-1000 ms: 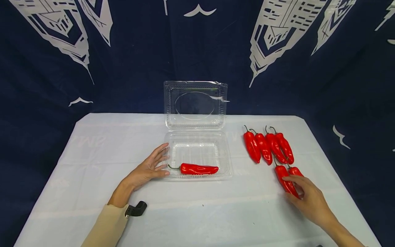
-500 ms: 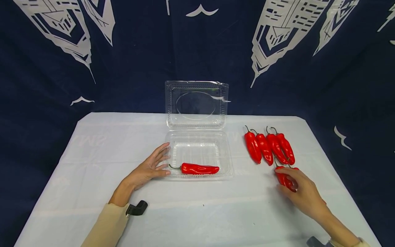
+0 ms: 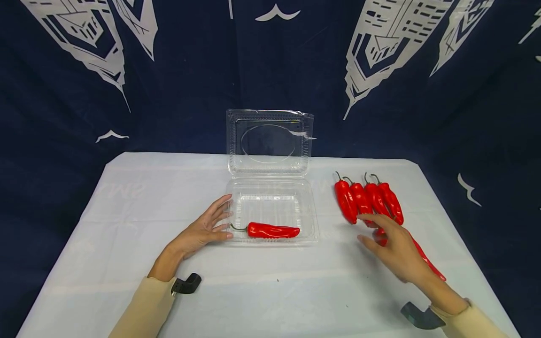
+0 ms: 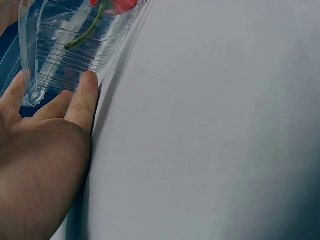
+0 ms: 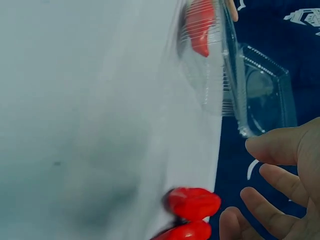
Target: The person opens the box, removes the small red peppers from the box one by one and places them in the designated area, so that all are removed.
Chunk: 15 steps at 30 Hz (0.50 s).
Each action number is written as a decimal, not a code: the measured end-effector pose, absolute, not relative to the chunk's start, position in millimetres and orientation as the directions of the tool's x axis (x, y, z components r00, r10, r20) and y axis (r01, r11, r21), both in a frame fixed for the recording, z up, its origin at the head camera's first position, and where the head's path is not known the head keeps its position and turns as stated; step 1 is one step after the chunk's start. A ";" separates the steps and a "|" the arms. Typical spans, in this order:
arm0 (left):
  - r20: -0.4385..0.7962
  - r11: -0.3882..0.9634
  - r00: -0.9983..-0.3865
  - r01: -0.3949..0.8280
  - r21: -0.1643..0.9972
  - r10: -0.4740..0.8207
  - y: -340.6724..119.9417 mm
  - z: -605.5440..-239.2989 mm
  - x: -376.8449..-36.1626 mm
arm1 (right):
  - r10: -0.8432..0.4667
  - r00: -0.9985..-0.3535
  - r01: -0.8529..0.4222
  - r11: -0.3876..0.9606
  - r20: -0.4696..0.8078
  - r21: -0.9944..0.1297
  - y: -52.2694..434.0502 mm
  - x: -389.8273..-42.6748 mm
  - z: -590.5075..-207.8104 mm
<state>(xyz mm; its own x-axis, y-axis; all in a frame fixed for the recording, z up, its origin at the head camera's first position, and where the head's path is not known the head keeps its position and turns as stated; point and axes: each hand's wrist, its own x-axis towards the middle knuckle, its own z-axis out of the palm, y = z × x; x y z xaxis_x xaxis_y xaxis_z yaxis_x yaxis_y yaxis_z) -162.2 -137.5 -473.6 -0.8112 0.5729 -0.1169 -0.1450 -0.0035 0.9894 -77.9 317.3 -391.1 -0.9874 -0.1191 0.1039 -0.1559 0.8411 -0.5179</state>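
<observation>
A red chili pepper lies lengthwise along the near side of a clear plastic clamshell container, whose lid stands raised behind. Beside the container's left edge rests my left hand, its fingers extended and touching the rim. My right hand hovers over the near peppers at the right, thumb and fingers apart; the right wrist view shows nothing between them. One pepper shows past the back of that hand, and another is mostly hidden beneath it.
Several more red peppers lie in a row toward the back right of the white table. A dark blue cloth with white prints hangs behind the table.
My right hand, earlier with its fingers at a near pepper, has shifted left and away from me, and its fingers have spread. My left hand stays at the container.
</observation>
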 end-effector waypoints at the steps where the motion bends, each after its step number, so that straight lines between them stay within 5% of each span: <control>1: -0.118 -0.002 -0.811 -0.145 0.989 0.573 -137.7 -473.4 -162.4 | -0.127 -0.985 -0.168 0.835 0.113 -0.524 315.3 -79.9 -389.6; 15: -0.131 0.005 -0.815 -0.156 0.988 0.565 -137.6 -474.3 -161.8 | -0.217 -0.962 -0.274 0.786 0.169 -0.554 283.3 -101.6 -382.7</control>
